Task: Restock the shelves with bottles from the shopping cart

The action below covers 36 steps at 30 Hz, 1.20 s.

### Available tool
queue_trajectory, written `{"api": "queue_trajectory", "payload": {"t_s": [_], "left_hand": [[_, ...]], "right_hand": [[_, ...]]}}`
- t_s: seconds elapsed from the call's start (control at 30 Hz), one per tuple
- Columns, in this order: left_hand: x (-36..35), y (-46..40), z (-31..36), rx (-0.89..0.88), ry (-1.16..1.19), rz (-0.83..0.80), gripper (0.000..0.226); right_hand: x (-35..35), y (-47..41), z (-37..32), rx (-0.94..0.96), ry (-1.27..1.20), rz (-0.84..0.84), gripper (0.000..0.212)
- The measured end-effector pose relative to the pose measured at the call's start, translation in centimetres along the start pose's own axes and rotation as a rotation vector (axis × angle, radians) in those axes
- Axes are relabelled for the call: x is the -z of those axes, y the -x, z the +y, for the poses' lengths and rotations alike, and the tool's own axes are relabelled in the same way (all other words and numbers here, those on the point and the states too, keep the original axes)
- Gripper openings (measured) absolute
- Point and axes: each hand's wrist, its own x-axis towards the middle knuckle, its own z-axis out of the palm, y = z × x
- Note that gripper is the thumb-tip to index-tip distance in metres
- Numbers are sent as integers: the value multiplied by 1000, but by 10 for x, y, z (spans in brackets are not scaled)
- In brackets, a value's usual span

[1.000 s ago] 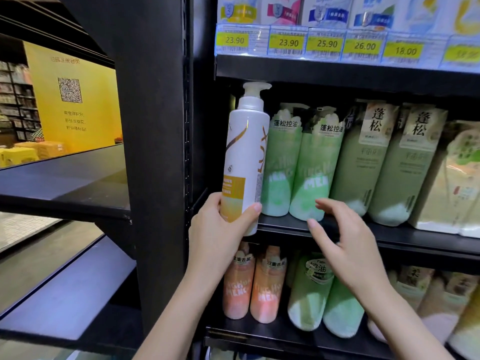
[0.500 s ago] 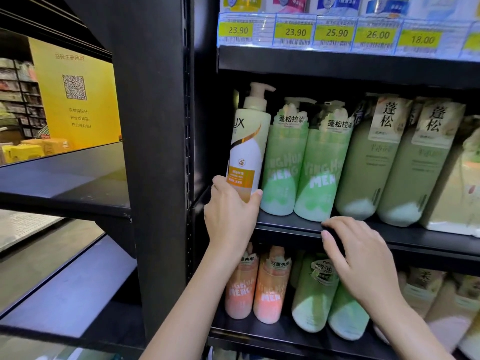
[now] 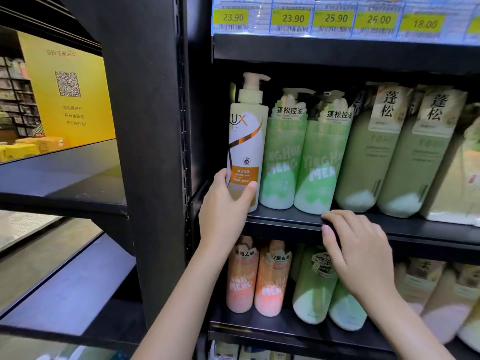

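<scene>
the left hand point(image 3: 224, 201) is wrapped round the lower part of a white pump bottle point(image 3: 246, 141), thumb on its left side and fingers curled across the orange label. the bottle stands upright at the left end of the middle shelf point(image 3: 285, 220), left of centre in the frame, right beside the black upright post point(image 3: 155, 152) and just touching or nearly touching the first of the green bottles point(image 3: 281, 162). its base seems to sit at the front lip of the shelf, though the hand hides the exact contact.

the right hand point(image 3: 361, 253) holds nothing; its fingers are bent over the front edge of the same shelf, lower right of centre, resting there as a brace.

the step in hand looks like setting this bottle into the row. the next move would call for sliding it back until it lines up with the green ones, label facing out, then letting go without tipping it. the shopping cart is not in view.
</scene>
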Motion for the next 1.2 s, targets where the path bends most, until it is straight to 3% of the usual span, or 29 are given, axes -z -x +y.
{"api": "queue_trajectory", "payload": {"t_s": [0.23, 0.83, 1.1, 1.2], "left_hand": [[-8, -8, 2, 0, -88, 117, 46], [-17, -25, 5, 51, -204, 92, 61], [-6, -5, 9, -14, -427, 16, 76], [4, 13, 14, -75, -581, -25, 55]], "right_hand": [[1, 0, -2, -19, -33, 3, 42], [3, -1, -5, -22, -1, -3, 39], [15, -4, -9, -60, -21, -209, 45], [26, -5, -3, -65, -145, -297, 31]]}}
